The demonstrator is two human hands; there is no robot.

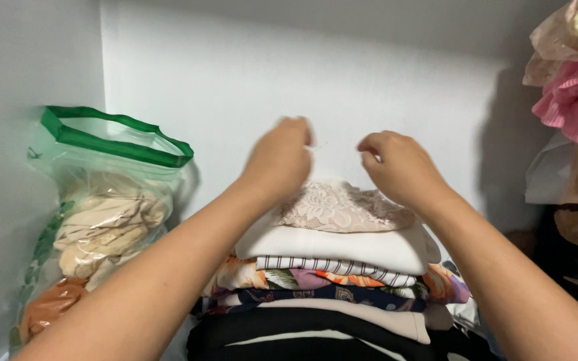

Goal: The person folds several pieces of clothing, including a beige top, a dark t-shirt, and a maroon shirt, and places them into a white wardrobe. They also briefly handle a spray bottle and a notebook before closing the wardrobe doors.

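While your left hand (pixel 281 157) and right hand (pixel 396 166) hover curled above the lace piece (pixel 336 208), neither visibly grips anything. It tops the folded clothes stack (pixel 329 281); left of it stands a clear bag (pixel 102 214).

both bare forearms reach up and forward from the bottom corners of the view, converging toward the middle. the left hand (pixel 279 160) is raised with its back to the camera, wrist bent slightly, fingers curled down into a loose fist with the fingertips pinched together at the top right; it is a little blurred. the right hand (pixel 399 167) sits at about the same height, just beside it but apart, knuckles up, fingers bent inward and the thumb and forefinger drawn close in a pinch pointing toward the left hand. whether either pinch holds anything cannot be told.
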